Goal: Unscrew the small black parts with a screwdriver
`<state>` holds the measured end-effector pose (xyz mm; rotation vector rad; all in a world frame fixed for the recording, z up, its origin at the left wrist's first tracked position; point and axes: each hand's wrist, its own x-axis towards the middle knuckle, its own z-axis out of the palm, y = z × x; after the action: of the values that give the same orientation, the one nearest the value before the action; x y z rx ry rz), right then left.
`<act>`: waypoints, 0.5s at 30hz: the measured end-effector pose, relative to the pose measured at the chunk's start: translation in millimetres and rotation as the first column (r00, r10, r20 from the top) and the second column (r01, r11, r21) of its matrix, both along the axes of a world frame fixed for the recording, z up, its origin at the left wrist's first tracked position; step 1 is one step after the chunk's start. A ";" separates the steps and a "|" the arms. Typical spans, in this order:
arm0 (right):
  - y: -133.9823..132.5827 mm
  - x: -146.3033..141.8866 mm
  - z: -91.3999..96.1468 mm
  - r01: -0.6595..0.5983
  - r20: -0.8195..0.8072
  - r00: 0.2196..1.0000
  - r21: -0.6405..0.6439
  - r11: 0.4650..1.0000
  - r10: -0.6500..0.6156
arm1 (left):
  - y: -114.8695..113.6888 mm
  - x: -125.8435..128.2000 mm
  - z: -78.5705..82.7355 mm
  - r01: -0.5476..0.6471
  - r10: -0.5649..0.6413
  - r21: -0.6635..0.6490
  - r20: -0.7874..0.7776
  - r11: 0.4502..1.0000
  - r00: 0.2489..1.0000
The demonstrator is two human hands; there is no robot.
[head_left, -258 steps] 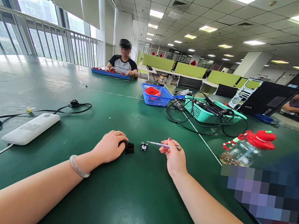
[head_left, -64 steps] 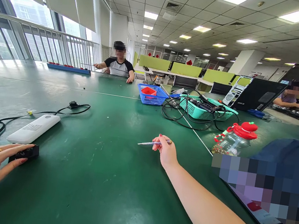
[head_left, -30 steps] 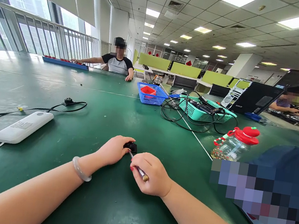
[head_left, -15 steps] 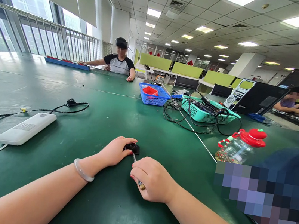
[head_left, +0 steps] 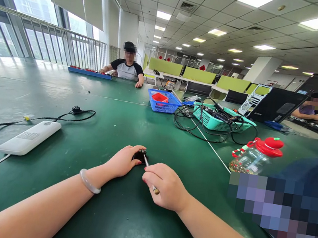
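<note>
A small black part lies on the green table in front of me. My left hand, with a pale bangle on the wrist, is closed around the part's left side and steadies it. My right hand is closed on a thin screwdriver, whose metal tip points up and left onto the top of the black part. Both hands rest on the table surface, almost touching.
A white power strip with black cables lies at left. A clear bottle with a red lid stands at right, beside a dark blue bag. A blue basket and a teal basket with cables sit farther back. Other people sit at the far end and right.
My left hand fetched a black part from beside the power strip to the middle. My right hand brought the screwdriver down onto it; in the last half second the tip shifted slightly.
</note>
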<state>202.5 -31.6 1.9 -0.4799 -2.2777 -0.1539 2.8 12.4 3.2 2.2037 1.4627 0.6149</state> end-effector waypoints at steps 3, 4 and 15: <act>5.2 3.0 3.9 0.075 -0.225 0.967 -0.190 0.979 -0.117 | -2.3 -0.9 -0.1 0.021 -0.020 -0.011 0.070 1.000 0.997; 7.0 4.2 5.0 0.108 -0.302 0.933 -0.282 0.953 -0.195 | -3.4 -1.5 -0.1 0.033 -0.032 -0.013 0.085 0.999 0.996; 17.8 3.6 0.0 -0.033 -0.441 0.766 -0.753 0.657 -0.467 | -6.2 -3.1 3.8 0.103 -0.099 -0.031 0.102 0.994 0.990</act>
<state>206.1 -13.8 1.8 -1.0702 -1.5244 0.7412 -0.3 6.2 7.1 2.1712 1.2935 0.6493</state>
